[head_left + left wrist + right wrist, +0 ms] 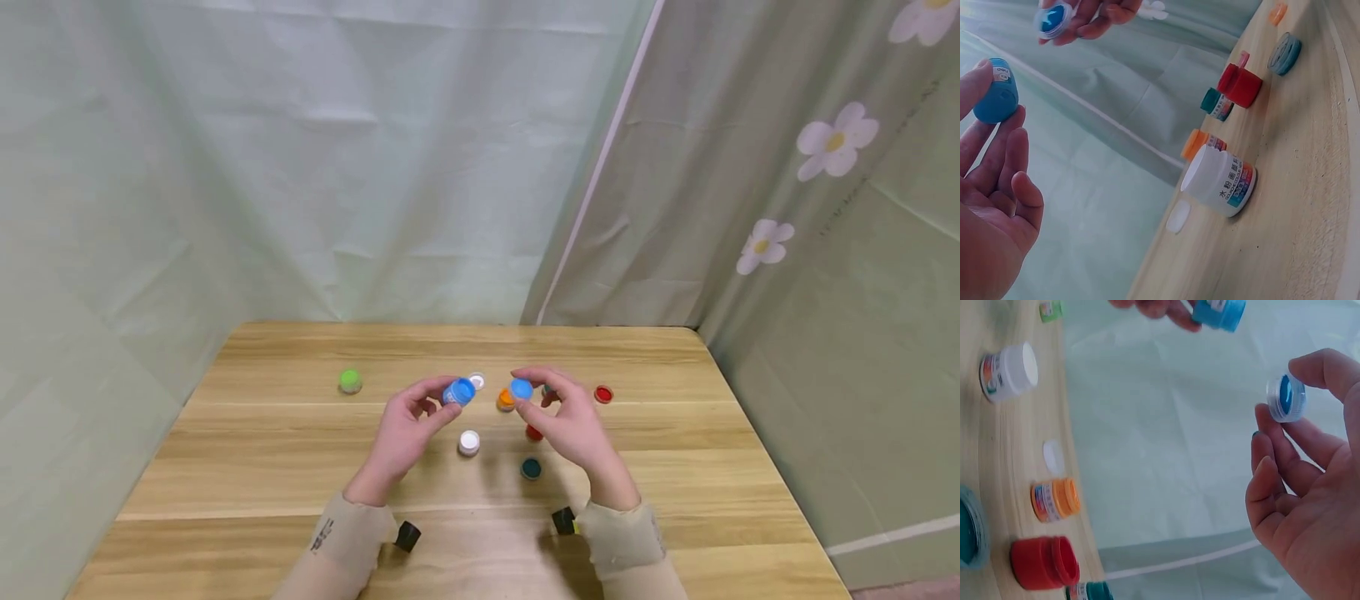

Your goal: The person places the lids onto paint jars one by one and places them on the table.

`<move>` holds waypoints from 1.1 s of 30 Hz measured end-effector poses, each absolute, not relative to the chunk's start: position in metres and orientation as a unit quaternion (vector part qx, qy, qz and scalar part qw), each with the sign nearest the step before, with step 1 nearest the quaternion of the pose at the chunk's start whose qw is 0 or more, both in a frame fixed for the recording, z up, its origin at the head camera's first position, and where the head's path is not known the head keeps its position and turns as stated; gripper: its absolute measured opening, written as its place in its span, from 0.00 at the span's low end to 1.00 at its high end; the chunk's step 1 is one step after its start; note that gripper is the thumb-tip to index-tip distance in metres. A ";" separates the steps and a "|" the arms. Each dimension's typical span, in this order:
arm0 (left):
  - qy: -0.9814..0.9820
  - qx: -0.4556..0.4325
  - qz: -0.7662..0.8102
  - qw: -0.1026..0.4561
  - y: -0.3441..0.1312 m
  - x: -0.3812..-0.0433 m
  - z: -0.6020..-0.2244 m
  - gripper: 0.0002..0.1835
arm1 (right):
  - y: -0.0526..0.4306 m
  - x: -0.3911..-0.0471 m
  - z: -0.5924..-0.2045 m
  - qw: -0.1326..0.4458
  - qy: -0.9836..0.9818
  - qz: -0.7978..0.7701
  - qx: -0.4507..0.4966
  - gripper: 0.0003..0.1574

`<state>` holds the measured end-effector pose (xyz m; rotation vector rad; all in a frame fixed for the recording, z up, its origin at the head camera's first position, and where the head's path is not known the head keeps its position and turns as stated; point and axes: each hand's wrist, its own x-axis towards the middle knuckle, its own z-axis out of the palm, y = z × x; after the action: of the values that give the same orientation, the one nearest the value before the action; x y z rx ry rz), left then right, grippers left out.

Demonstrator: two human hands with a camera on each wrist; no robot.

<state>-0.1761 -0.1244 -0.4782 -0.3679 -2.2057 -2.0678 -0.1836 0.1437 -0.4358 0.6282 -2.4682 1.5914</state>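
Reaches forward over the counter with both hands raised off its surface, forearms angled inward and pale sleeves drawn down to the wrists. Turns the left hand in toward the middle and pinches a blue jar between thumb and fingertips, parted only as wide as the jar. Bends the other left fingers loosely toward the palm, away from the jar. Brings the right hand in from the opposite side, just beside the left, and grips a shallow blue lid at its edge between thumb and fingertips, parted only by the width of the lid, with blue inside its clear rim. Curls the remaining right fingers below, off the lid. Holds jar and lid apart, both in the air. Has beneath, on the counter, a white jar, a white lid farther back, an orange jar, a red jar partly behind the right hand, a dark green jar near the red one, and a teal lid nearer the body. Has also a red lid off to the right and a light green jar well apart at left.
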 end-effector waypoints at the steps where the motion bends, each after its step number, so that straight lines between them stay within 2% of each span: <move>1: -0.724 -0.123 -0.677 0.050 -0.124 -0.176 -0.479 0.19 | 0.142 -0.182 -0.435 0.066 -0.815 0.534 0.216 0.21; 9: -0.723 -0.148 -0.673 0.046 -0.122 -0.174 -0.478 0.18 | 0.131 -0.179 -0.437 0.057 -0.801 0.537 0.259 0.20; 16: -0.724 -0.159 -0.670 0.048 -0.120 -0.174 -0.478 0.20 | 0.126 -0.176 -0.435 0.046 -0.802 0.528 0.277 0.23; 26: -0.722 -0.174 -0.668 0.056 -0.119 -0.174 -0.479 0.16 | 0.123 -0.175 -0.436 0.059 -0.805 0.502 0.311 0.23; 33: -0.729 -0.167 -0.663 0.040 -0.119 -0.172 -0.476 0.16 | 0.121 -0.174 -0.435 0.073 -0.806 0.488 0.327 0.25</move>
<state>-0.1724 -0.1188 -0.4760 -0.5115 -2.2332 -2.0309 -0.1738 0.1206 -0.4346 0.9837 -2.4202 1.4662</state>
